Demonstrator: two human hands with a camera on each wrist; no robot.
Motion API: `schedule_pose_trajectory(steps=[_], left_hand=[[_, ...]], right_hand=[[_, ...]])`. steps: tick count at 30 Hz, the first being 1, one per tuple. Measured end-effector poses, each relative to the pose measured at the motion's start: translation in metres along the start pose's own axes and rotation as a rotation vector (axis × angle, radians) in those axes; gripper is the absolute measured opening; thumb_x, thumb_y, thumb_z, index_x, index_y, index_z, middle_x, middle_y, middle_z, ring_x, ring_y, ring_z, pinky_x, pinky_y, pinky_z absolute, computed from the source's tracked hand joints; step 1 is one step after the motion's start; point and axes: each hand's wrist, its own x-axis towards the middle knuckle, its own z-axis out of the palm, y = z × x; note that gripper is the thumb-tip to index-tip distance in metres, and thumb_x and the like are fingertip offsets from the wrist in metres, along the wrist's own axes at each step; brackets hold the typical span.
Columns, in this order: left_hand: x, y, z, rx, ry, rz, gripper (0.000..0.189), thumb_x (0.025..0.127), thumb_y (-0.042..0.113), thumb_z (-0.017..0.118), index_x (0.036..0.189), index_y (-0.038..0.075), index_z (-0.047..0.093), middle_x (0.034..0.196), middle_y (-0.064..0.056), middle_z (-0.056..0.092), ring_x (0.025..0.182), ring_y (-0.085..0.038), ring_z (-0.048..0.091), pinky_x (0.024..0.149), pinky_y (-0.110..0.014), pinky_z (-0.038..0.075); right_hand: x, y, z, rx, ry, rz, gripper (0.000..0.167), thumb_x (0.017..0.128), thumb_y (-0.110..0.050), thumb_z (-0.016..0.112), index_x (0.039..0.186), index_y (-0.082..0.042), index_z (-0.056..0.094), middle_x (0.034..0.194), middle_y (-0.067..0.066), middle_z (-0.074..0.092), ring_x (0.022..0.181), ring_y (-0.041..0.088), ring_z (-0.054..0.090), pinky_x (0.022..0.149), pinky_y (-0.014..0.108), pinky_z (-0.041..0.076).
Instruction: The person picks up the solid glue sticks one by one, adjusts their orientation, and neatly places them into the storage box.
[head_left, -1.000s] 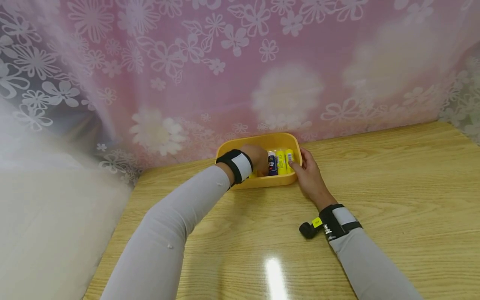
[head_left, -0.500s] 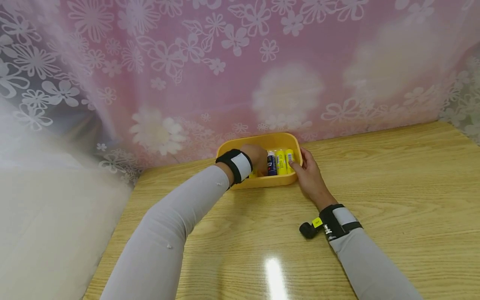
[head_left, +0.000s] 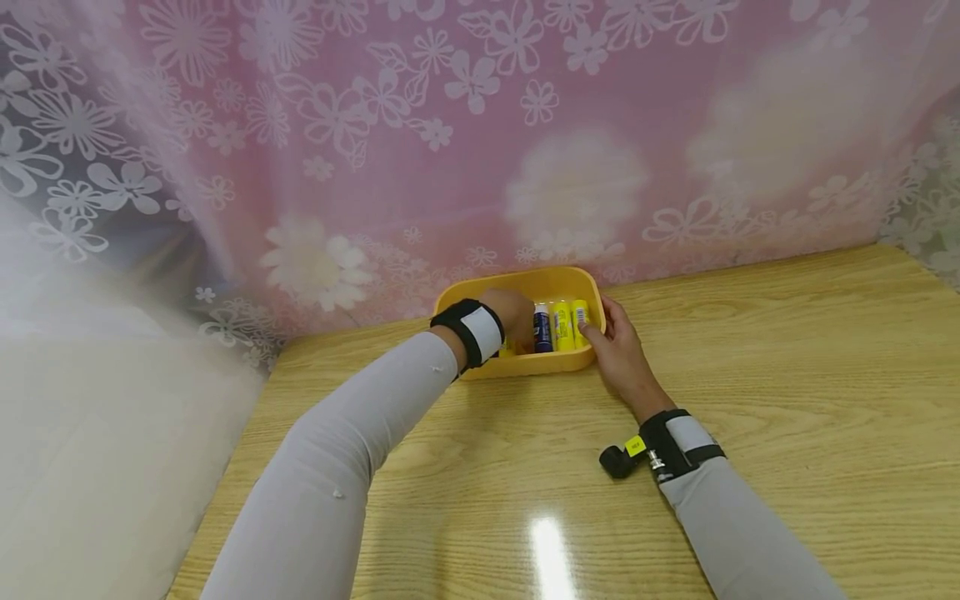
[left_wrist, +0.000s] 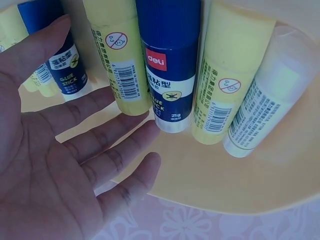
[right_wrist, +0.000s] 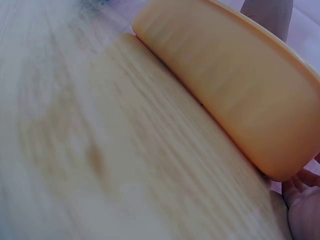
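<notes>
A yellow-orange plastic bin stands near the back of the table, with glue sticks lying side by side inside. My left hand reaches into it with fingers spread and mostly straight. Its fingertips are at the lower end of a yellow glue stick, and its thumb overlaps a blue glue stick. Beside these lie a second blue glue stick, another yellow one and a pale one with a clear cap. My right hand grips the bin's right end, thumb over the rim.
The wood-grain table extends to both sides and in front of the bin. A pink floral curtain hangs right behind it. A small black wrist camera sticks out from the right wrist strap.
The dark blue glue stick by my left hand has shifted slightly left and its top leans a little. My right hand and the bin stay in place.
</notes>
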Motion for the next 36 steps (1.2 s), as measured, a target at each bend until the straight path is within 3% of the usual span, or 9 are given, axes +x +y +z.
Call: schedule_pose_trajectory(steps=[16,29,36], left_hand=[[0.0015,-0.0041,0.0033,0.018,0.054,0.064,0.029,0.095,0.041,0.067,0.106,0.015,0.072,0.105,0.0,0.068,0.091,-0.017,0.06,0.08,-0.03,0.052],[0.0027,-0.0016,0.0023,-0.001,0.026,0.024,0.034,0.095,0.039,0.067,0.115,0.012,0.066,0.107,-0.002,0.064,0.093,-0.019,0.056,0.081,-0.03,0.049],[0.0074,0.0006,0.0036,0.059,0.038,0.024,0.034,0.095,0.043,0.065,0.113,0.014,0.068,0.1,0.0,0.063,0.087,-0.016,0.056,0.075,-0.028,0.047]], right_hand=[[0.0014,0.0014,-0.0004,0.033,-0.005,-0.007,0.066,0.105,-0.021,0.05,0.16,-0.008,0.015,0.165,0.01,0.021,0.151,0.024,0.023,0.119,0.044,0.027],[0.0009,0.0017,0.0006,0.027,-0.001,-0.003,0.066,0.105,-0.022,0.049,0.16,-0.009,0.015,0.165,0.01,0.021,0.151,0.024,0.024,0.118,0.044,0.027],[0.0012,0.0014,0.0003,0.027,-0.001,-0.01,0.066,0.104,-0.022,0.05,0.16,-0.008,0.016,0.165,0.01,0.022,0.151,0.024,0.026,0.118,0.044,0.027]])
